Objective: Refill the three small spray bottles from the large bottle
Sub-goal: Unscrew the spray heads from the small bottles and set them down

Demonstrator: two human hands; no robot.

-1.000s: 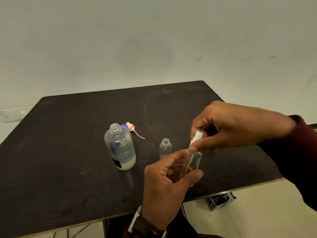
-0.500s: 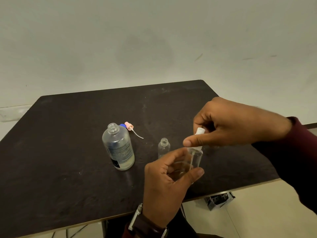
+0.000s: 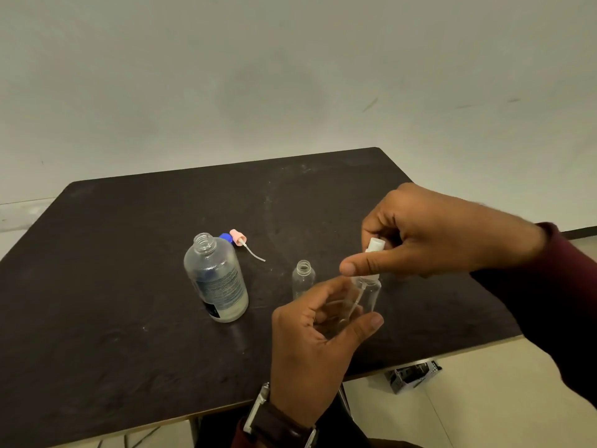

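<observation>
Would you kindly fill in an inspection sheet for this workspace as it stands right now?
Surface: dark table, scuffed, some pale specks.
Job's things: large bottle upright, uncapped, a little liquid at the bottom; blue cap and pink spray head with its tube lying behind it; small open bottle upright, looks empty; held spray bottle with white spray head on its neck.
Clutter: nothing seen on the table.
Grippers: left hand grips the held bottle's body; right hand pinches the white head.
Cables: nothing seen.
Surroundings: plain wall; small box on the tiled floor.
</observation>
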